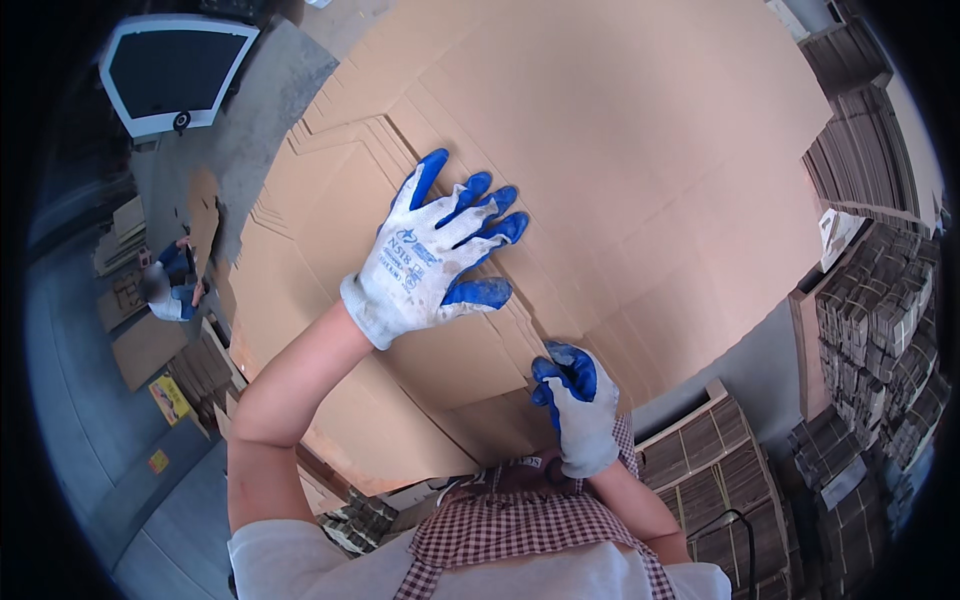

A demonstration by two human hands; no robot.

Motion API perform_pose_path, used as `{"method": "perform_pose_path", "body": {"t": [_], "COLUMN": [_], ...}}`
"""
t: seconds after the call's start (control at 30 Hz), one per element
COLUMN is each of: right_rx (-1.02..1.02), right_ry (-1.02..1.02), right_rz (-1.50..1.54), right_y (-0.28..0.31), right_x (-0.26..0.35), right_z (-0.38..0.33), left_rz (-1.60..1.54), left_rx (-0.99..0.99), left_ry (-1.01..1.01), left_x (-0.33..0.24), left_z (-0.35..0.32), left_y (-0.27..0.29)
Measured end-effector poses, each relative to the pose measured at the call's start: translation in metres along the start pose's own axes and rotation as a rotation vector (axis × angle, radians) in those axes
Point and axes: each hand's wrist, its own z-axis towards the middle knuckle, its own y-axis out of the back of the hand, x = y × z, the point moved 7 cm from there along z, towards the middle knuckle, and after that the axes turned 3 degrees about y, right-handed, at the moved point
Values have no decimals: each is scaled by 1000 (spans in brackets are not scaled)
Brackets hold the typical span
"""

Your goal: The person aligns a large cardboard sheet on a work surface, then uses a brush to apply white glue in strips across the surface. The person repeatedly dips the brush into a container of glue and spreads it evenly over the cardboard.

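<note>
Both hands wear white gloves with blue fingertips. My left hand [437, 252] lies flat with spread fingers on the top of a stack of large flat brown cardboard sheets [640, 150]. My right hand [573, 405] is lower, close to my chest. Its fingers pinch the near edge of a cardboard sheet in that stack. The sheets are cut with flaps and fanned slightly at the left side, so several stepped edges show.
Piles of folded cardboard [880, 310] stand at the right and lower right. Another person [170, 285] crouches by cardboard pieces at the far left on the grey floor. A white-framed screen [170, 70] sits at the upper left. I wear a checked apron [520, 530].
</note>
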Motion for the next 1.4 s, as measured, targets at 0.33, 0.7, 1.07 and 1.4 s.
{"method": "perform_pose_path", "body": {"t": [0.33, 0.7, 1.07, 1.4], "right_rx": [-49, -90, -221, -160], "right_ry": [11, 130, 941, 868], "right_rz": [19, -84, -1186, -1288], "right_y": [8, 12, -41, -43], "right_x": [1, 1, 111, 118], "right_z": [5, 6, 32, 47], "left_rz": [37, -15, -107, -150], "left_rx": [-10, -65, -188, -264], "left_ry": [-5, 7, -65, -94], "left_x": [2, 4, 12, 15], "left_z": [4, 0, -13, -19], "left_y": [-4, -12, -20, -19]}}
